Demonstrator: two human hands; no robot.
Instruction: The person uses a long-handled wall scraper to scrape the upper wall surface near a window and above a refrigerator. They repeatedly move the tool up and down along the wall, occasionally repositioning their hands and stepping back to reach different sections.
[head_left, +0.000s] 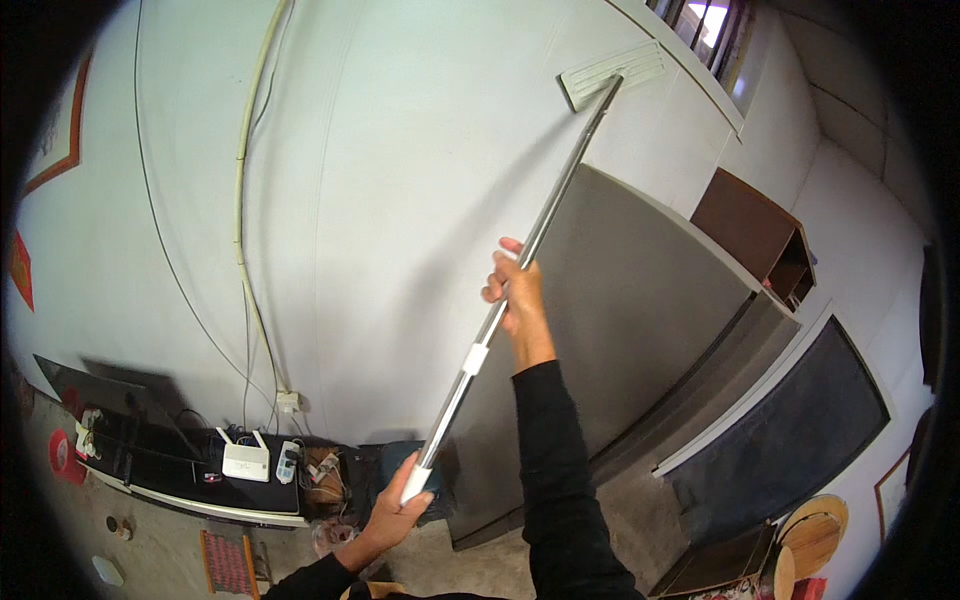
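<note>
A flat mop [545, 215] with a long silver pole slants up and to the right across the view. Its pale rectangular head lies against the white wall, high up near the window. My left hand [392, 512] is closed round the white grip at the pole's lower end. Farther up, above a white collar on the pole, my right hand [520, 290] wraps the metal tube, its fingers curled to the left side. Behind my right arm stands a tall grey refrigerator [640, 290], below the mop head.
A brown box [750, 225] sits on the refrigerator. Cables [242, 200] run down the wall to an outlet [288, 401]. At lower left, a low black cabinet [190, 470] bears a white router [246, 458] and a power strip [288, 462]. A woven stool [228, 562] stands on the floor.
</note>
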